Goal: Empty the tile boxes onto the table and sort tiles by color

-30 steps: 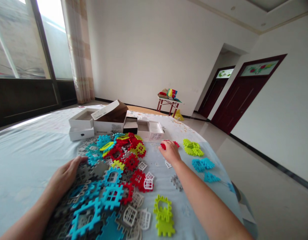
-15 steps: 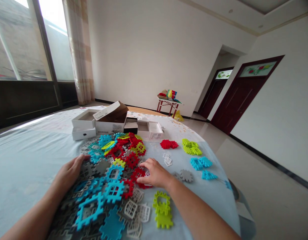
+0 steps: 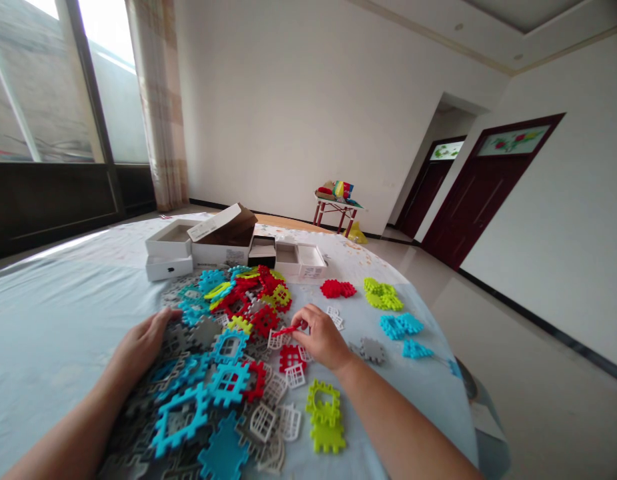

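Note:
My right hand (image 3: 315,333) pinches a red toothed building piece (image 3: 287,330), held edge-on above the right side of a mixed heap. Below it lie a red window-frame piece (image 3: 289,357) and a white window grille (image 3: 295,376). Against the heap's left edge rests my left hand (image 3: 147,339), its fingers stretched out over grey pieces and holding nothing that I can see. A blue square frame piece (image 3: 229,383) and a larger blue frame (image 3: 163,433) lie on the near part of the heap. Grey pieces beneath are partly hidden.
Small groups sit apart on the right: red pieces (image 3: 332,288), lime pieces (image 3: 382,295), blue pieces (image 3: 401,325), a grey piece (image 3: 372,349) and lime plates (image 3: 327,437). White boxes (image 3: 169,268) line the back. The round table's edge curves along the right.
My right hand has closed on a red piece and lifted it up and slightly right from the heap, uncovering a red window frame and white grilles. My left hand stays in place.

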`<state>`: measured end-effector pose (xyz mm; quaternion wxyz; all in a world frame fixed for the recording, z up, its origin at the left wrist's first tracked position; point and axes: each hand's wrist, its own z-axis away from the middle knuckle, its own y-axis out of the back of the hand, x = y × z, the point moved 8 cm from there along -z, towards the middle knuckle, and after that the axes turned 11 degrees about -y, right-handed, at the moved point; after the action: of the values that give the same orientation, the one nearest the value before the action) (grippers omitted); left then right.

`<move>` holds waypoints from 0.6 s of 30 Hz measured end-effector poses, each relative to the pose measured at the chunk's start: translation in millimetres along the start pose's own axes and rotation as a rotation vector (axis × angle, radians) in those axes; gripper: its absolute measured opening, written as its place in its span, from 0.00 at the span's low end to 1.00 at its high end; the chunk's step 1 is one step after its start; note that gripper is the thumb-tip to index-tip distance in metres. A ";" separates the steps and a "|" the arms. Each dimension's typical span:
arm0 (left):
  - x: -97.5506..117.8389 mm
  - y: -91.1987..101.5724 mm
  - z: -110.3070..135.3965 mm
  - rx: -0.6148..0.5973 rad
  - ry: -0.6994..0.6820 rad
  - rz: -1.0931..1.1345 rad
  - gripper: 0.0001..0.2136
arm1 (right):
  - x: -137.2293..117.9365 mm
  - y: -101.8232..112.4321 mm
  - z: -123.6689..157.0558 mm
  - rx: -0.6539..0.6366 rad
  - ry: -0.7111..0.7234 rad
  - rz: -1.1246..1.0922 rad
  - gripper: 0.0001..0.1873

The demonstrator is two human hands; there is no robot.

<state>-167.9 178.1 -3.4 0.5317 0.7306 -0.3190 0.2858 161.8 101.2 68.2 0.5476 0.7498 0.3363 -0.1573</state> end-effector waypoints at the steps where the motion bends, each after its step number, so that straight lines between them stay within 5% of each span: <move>1: 0.3 0.1 0.1 0.000 -0.004 0.000 0.30 | 0.7 0.0 1.1 -0.020 0.027 0.031 0.07; 7: 1.1 1.8 0.5 0.009 -0.031 0.000 0.28 | 16.9 -12.8 13.3 -0.276 0.068 0.083 0.19; 13: 0.4 2.2 -1.6 0.023 -0.050 -0.017 0.28 | 23.5 -7.3 10.5 -0.153 -0.099 0.174 0.18; 18: -1.2 1.3 -3.9 0.014 -0.067 -0.034 0.28 | 22.3 -24.0 11.2 -0.144 -0.150 0.257 0.24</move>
<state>-169.9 181.7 -2.5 0.5207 0.7487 -0.3220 0.2542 163.2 102.3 33.6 0.6391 0.7317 0.2060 -0.1171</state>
